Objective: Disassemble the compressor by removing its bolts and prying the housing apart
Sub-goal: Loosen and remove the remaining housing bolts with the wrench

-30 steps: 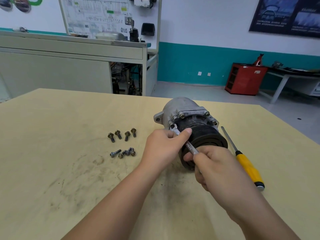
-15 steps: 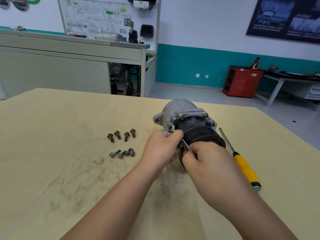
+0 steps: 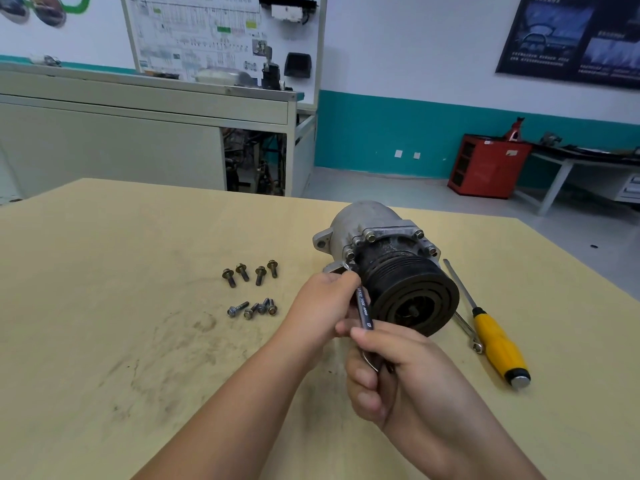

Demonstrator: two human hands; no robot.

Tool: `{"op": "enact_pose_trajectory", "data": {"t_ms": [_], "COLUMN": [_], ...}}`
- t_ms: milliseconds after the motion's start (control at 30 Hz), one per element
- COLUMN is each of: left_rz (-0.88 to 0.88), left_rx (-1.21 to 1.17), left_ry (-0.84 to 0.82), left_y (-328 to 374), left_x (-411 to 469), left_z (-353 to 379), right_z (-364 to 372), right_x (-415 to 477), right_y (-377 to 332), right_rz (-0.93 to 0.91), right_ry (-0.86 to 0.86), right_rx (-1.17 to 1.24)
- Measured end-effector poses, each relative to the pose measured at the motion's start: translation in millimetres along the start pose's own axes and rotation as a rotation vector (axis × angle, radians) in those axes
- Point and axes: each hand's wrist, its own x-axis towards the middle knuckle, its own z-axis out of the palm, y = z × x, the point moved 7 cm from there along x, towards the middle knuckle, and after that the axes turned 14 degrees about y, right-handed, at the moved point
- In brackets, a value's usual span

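Both forearms reach forward from the bottom edge and meet in front of the compressor. The left hand (image 3: 322,306) is curled, its thumb and fingertips pinching the upper shaft of a slim dark steel wrench (image 3: 363,308) just below its head. The right hand (image 3: 398,372), nearer the person, wraps its fingers round the wrench's lower end, thumb on top. The wrench slants up and away from the right hand, and its head sits at the lower left corner of the compressor's flange.

The silver cast-metal compressor with a black grooved pulley (image 3: 381,251) lies on its side just beyond the hands, pulley face turned toward the right hand. Hex bolts (image 3: 370,236) sit in the flange behind the pulley.

To the left of the left hand, eight loose bolts (image 3: 252,308) lie in two clusters of four on the pale yellow wooden table (image 3: 104,271), which is smudged with dark marks. To the right of the right hand lies a yellow-handled screwdriver (image 3: 498,344), with a second silver wrench (image 3: 467,332) just beside it, partly under the pulley.

Beyond the table stand a grey-white workbench (image 3: 138,109) with a wiring-diagram board (image 3: 194,32), a teal wall band (image 3: 381,133), a red metal cabinet (image 3: 488,164) and a dark poster (image 3: 571,36).
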Motion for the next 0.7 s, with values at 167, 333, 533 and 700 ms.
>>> {"op": "enact_pose_trajectory", "data": {"t_ms": [167,333,533,700], "left_rz": [0.012,0.005,-0.01,-0.032], "left_rx": [-0.101,-0.082,-0.067,-0.072], "left_ry": [-0.041,-0.061,-0.011,0.003], "left_y": [4.5,1.7,-2.2,-5.6], "left_x": [-0.9,-5.0,-2.8,-0.7], "left_z": [0.3,3.9,4.1,3.1], "right_z": [-12.4,-12.0,-13.2,-10.7], "right_x": [6.0,3.8,4.8,6.6], "right_y": [-4.2,-0.9,2.2,5.2], "right_rz": [-0.186,-0.157,-0.152,-0.137], "right_ry": [0.117,0.138,0.15,0.127], "right_rx": [-0.233,-0.231,-0.245,-0.185]}}
